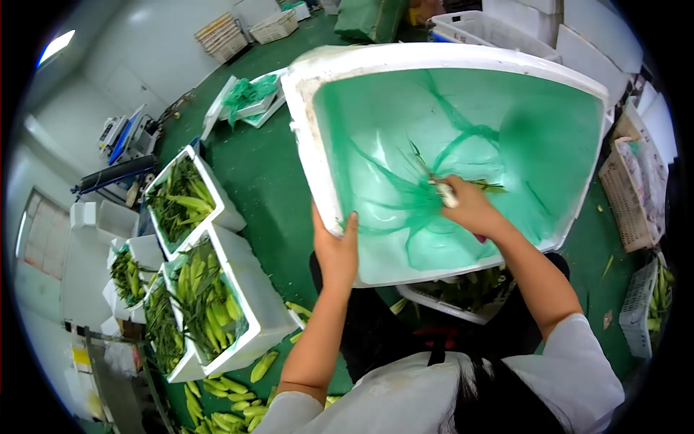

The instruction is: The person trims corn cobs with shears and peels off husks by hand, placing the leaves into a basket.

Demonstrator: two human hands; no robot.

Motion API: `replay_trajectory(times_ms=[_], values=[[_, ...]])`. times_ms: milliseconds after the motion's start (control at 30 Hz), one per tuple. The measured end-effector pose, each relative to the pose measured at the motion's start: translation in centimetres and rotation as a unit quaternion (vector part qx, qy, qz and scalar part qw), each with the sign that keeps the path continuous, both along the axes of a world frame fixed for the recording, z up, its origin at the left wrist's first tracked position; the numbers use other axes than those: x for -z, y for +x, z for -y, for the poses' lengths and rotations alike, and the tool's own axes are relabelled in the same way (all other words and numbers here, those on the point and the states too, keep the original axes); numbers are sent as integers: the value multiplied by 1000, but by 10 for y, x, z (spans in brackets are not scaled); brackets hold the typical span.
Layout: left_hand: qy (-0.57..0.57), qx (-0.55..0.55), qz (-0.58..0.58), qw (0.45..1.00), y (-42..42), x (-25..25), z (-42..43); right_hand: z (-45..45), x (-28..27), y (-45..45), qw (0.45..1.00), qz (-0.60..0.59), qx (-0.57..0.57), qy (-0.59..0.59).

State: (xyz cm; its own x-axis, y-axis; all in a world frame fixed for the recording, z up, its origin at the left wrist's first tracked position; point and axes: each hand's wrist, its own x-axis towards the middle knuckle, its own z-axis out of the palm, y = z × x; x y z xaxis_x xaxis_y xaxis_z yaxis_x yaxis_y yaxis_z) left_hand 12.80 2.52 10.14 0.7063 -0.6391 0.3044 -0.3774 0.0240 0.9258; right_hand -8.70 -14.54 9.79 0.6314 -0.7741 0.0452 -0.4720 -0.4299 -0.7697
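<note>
Mid-frame, the left hand (336, 252) should firmly brace the foam box (306, 137) it grips, while the right hand (473, 210) clenches leafy scraps (445, 193) inside.

Two hands (470, 208); one held box (442, 273); four corn-filled boxes (269, 318); loose ears (264, 366) uncountable.

The place looked like a produce packing room, its floor (267, 181) green and littered with corn cobs (235, 405). Foam boxes (249, 318) of unhusked corn stood on the left (leafy ones, too), with plastic crates (220, 40) stacked at the far wall.
</note>
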Motion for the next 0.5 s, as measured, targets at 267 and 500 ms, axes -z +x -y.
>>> replay_trajectory(times_ms=[267, 500], values=[[-13, 94, 133, 986, 24, -46, 64, -88, -100, -267, 890, 203, 407, 15], [90, 184, 125, 971, 70, -53, 98, -165, -63, -426, 722, 150, 666, -110]])
